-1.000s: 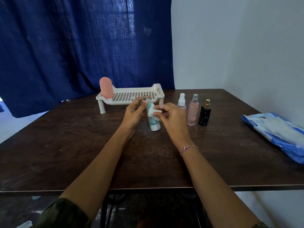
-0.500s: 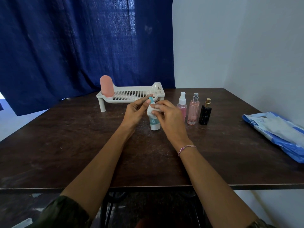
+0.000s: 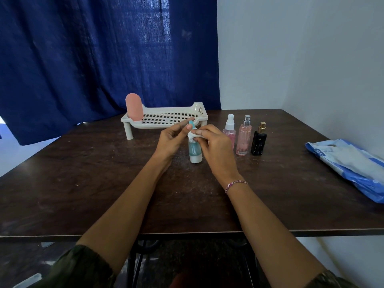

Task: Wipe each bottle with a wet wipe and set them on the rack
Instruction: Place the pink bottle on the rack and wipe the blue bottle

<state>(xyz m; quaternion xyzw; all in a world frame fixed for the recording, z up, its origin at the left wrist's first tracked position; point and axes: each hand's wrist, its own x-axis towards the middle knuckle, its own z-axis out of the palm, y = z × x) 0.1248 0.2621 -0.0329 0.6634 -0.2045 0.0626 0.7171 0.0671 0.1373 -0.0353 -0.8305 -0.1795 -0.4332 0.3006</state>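
Teal bottle point(image 3: 195, 151): upright on the table point(image 3: 104, 173), no longer tilted as a second ago.
Left hand point(image 3: 173, 140): thumb and fingertips pinch its cap.
Right hand point(image 3: 216, 146): curled fingers clamp the wet wipe point(image 3: 193, 136), now up at the neck, just under the left fingertips.

The teal bottle point(image 3: 195, 150), tilted a second ago, now stands upright, its base apparently resting on the table point(image 3: 104, 173), though the contact is hard to make out. The wet wipe point(image 3: 195, 135), pinched by the right hand point(image 3: 217, 147), has climbed from the middle of the bottle to the neck just under the cap, leaving more of the teal body bare.
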